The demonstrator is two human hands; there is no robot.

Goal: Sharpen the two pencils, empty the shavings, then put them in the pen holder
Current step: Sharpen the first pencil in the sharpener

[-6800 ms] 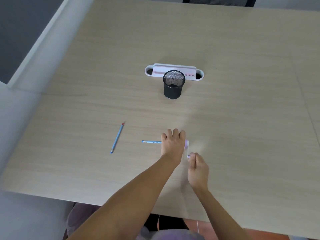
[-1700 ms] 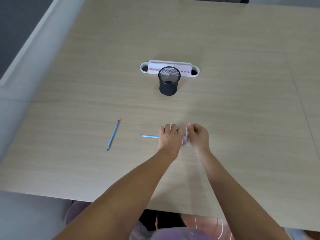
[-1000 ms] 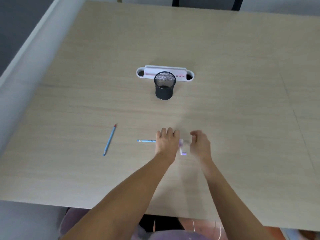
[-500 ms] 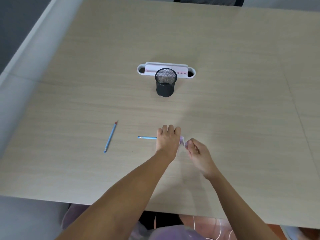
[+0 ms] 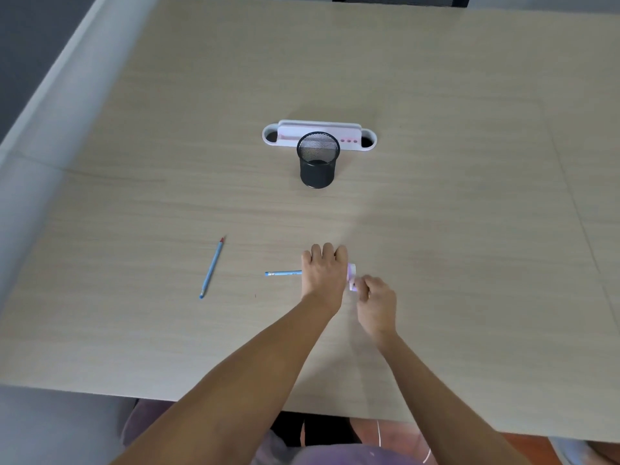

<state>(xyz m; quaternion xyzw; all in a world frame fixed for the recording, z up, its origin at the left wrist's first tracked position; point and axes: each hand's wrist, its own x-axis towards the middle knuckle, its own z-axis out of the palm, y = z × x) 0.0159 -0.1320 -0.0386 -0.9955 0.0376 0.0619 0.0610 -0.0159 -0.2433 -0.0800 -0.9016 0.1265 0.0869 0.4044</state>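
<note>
Pale wood-grain laminate covers the table (image 5: 436, 229), which fills nearly the whole head view; a grey-white ledge (image 5: 63, 115) runs along its left edge. I note a black mesh pen holder (image 5: 318, 161) standing upright toward the far middle, with nothing visible inside it. Directly behind it, and partly hidden by its rim, lies a white oblong tray (image 5: 368, 141) with a pink panel and a round opening at each end.

I see my left hand (image 5: 322, 273) palm down near the table's middle, fingers curled together over a small pink-and-white sharpener (image 5: 351, 276), of which only the right end shows past the knuckles. One blue pencil (image 5: 283, 273) sticks out horizontally from under the left side of that hand, its far end pointing left; the end toward the sharpener is covered, so I cannot tell how far in it sits. My right hand (image 5: 375, 297) is just beside the sharpener's right end, fingers pinched together on a small part there; what that part is I cannot make out.

A second blue pencil (image 5: 211, 267) lies loose on the table well to the left, clear of both hands, slanted with its reddish tip away from me.
</note>
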